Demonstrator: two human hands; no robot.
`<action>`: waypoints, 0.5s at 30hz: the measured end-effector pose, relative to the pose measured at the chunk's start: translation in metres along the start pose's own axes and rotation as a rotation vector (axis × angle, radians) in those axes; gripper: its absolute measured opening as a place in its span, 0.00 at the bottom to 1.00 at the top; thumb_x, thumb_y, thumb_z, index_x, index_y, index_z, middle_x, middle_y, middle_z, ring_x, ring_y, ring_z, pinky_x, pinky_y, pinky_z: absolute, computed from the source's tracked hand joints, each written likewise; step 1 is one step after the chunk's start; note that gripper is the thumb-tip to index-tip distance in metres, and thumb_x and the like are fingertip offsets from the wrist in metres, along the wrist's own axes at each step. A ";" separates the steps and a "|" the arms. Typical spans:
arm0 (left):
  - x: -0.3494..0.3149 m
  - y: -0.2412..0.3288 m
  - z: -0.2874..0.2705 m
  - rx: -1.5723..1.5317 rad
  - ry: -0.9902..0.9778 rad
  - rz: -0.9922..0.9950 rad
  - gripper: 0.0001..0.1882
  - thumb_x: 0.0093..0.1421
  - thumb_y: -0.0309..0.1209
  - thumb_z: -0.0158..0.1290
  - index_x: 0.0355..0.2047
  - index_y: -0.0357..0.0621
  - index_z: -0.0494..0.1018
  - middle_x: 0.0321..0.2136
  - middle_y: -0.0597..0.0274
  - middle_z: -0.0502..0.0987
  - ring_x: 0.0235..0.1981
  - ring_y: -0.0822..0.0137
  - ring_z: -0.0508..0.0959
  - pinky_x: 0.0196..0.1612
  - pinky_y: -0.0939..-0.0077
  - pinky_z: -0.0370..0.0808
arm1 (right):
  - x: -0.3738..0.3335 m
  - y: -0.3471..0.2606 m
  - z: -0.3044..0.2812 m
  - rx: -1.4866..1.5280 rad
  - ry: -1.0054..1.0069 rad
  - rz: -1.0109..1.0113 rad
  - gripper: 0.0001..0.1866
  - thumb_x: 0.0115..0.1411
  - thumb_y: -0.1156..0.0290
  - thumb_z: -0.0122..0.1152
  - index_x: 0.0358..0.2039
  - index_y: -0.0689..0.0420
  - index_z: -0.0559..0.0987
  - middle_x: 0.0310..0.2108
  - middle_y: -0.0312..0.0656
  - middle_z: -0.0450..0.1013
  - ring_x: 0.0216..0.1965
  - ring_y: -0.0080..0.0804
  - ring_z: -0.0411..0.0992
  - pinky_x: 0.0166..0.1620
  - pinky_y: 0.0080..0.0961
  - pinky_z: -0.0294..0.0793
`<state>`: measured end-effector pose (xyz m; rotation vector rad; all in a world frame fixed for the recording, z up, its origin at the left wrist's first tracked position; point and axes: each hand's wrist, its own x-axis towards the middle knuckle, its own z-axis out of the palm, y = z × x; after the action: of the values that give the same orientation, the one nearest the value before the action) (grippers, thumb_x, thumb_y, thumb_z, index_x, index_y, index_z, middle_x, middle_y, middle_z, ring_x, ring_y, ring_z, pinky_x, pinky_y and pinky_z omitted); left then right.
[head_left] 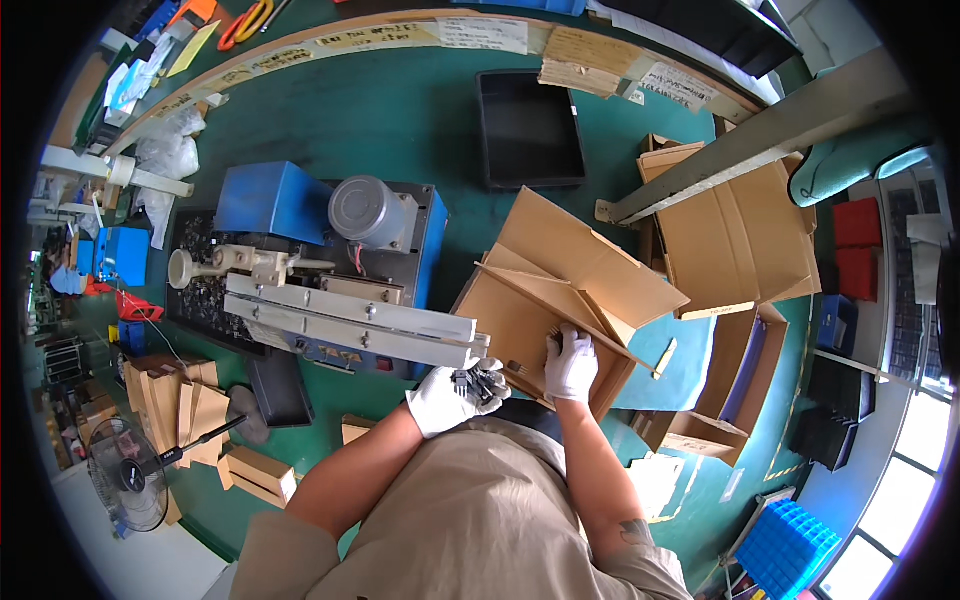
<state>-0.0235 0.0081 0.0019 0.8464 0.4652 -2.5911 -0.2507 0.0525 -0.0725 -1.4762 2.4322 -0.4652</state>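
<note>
The small black parts (480, 383) piled in the white-gloved left hand (442, 401), curled around them, could spill if it tilts, while the white-gloved right hand (571, 367), its grip unclear, is inside the open brown cardboard box (512, 318) at right.

Worn on the head, the fisheye view looks steeply down over the shirt front (455, 510) and forward past the machine (345, 303); the left hand (437, 403) and right hand (571, 368) sit near, just below centre; the rims reach a fan (128, 474) leftward, a window (918, 430) rightward.
</note>
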 end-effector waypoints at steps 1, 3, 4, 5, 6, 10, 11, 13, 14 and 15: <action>-0.003 0.001 0.001 0.023 -0.018 -0.002 0.17 0.71 0.40 0.46 0.39 0.40 0.77 0.36 0.50 0.80 0.42 0.48 0.81 0.48 0.53 0.80 | 0.000 0.000 0.001 -0.033 -0.020 0.008 0.13 0.54 0.63 0.67 0.37 0.54 0.77 0.39 0.49 0.73 0.42 0.50 0.73 0.42 0.46 0.73; -0.004 0.003 -0.005 -0.023 -0.045 -0.064 0.17 0.71 0.41 0.45 0.40 0.39 0.76 0.39 0.50 0.80 0.43 0.47 0.81 0.48 0.51 0.80 | 0.003 -0.006 0.000 -0.097 -0.059 0.021 0.14 0.55 0.62 0.66 0.38 0.54 0.77 0.39 0.49 0.73 0.42 0.51 0.73 0.42 0.46 0.73; -0.004 0.004 -0.007 -0.026 -0.048 -0.088 0.18 0.71 0.41 0.45 0.41 0.39 0.76 0.39 0.50 0.80 0.44 0.46 0.80 0.48 0.50 0.80 | 0.003 -0.008 -0.001 -0.117 -0.050 -0.001 0.13 0.55 0.63 0.66 0.37 0.55 0.76 0.39 0.49 0.73 0.41 0.51 0.74 0.41 0.46 0.73; -0.006 0.005 -0.008 -0.032 -0.048 -0.113 0.18 0.71 0.41 0.45 0.41 0.39 0.76 0.39 0.50 0.80 0.44 0.46 0.80 0.48 0.50 0.80 | 0.001 -0.011 -0.004 -0.137 -0.043 -0.023 0.12 0.56 0.64 0.66 0.37 0.55 0.76 0.38 0.49 0.74 0.41 0.51 0.74 0.41 0.46 0.74; -0.007 0.006 -0.011 -0.031 -0.080 -0.126 0.19 0.71 0.42 0.46 0.44 0.37 0.76 0.40 0.49 0.79 0.46 0.45 0.79 0.49 0.48 0.79 | 0.000 -0.014 -0.007 -0.156 -0.036 -0.044 0.12 0.56 0.65 0.66 0.36 0.56 0.76 0.37 0.49 0.74 0.40 0.51 0.74 0.40 0.47 0.74; -0.013 0.008 -0.014 -0.059 -0.118 -0.154 0.21 0.70 0.42 0.46 0.49 0.35 0.74 0.40 0.49 0.79 0.48 0.42 0.78 0.51 0.46 0.77 | -0.015 -0.017 -0.006 0.428 0.000 0.077 0.05 0.63 0.74 0.61 0.34 0.62 0.76 0.25 0.47 0.75 0.22 0.36 0.75 0.29 0.29 0.74; -0.012 0.008 -0.015 -0.041 -0.131 -0.152 0.21 0.70 0.42 0.46 0.49 0.35 0.74 0.41 0.48 0.79 0.48 0.42 0.78 0.51 0.46 0.77 | -0.017 -0.026 -0.020 0.498 -0.008 0.038 0.04 0.63 0.75 0.60 0.36 0.62 0.76 0.26 0.47 0.75 0.22 0.33 0.74 0.29 0.28 0.74; -0.013 0.010 -0.011 0.003 -0.162 -0.148 0.21 0.70 0.42 0.47 0.49 0.35 0.74 0.41 0.48 0.79 0.48 0.41 0.78 0.51 0.46 0.77 | -0.016 -0.051 -0.061 0.637 -0.017 -0.044 0.05 0.64 0.77 0.58 0.40 0.62 0.77 0.27 0.46 0.75 0.21 0.29 0.74 0.29 0.25 0.74; -0.011 0.011 -0.014 0.032 -0.194 -0.135 0.20 0.69 0.41 0.47 0.49 0.36 0.74 0.41 0.47 0.79 0.47 0.41 0.79 0.52 0.45 0.77 | -0.014 -0.057 -0.080 0.573 -0.057 -0.134 0.10 0.63 0.80 0.56 0.45 0.62 0.78 0.33 0.45 0.75 0.26 0.27 0.75 0.30 0.23 0.75; -0.012 0.010 -0.012 0.029 -0.163 -0.123 0.20 0.69 0.42 0.48 0.49 0.36 0.74 0.41 0.47 0.79 0.47 0.41 0.79 0.52 0.45 0.77 | -0.013 -0.066 -0.096 0.607 -0.107 -0.190 0.11 0.61 0.81 0.56 0.45 0.60 0.78 0.33 0.45 0.75 0.27 0.28 0.75 0.32 0.24 0.75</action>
<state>-0.0044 0.0067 -0.0022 0.6266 0.4459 -2.7585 -0.2282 0.0484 0.0419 -1.4046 1.8329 -1.0245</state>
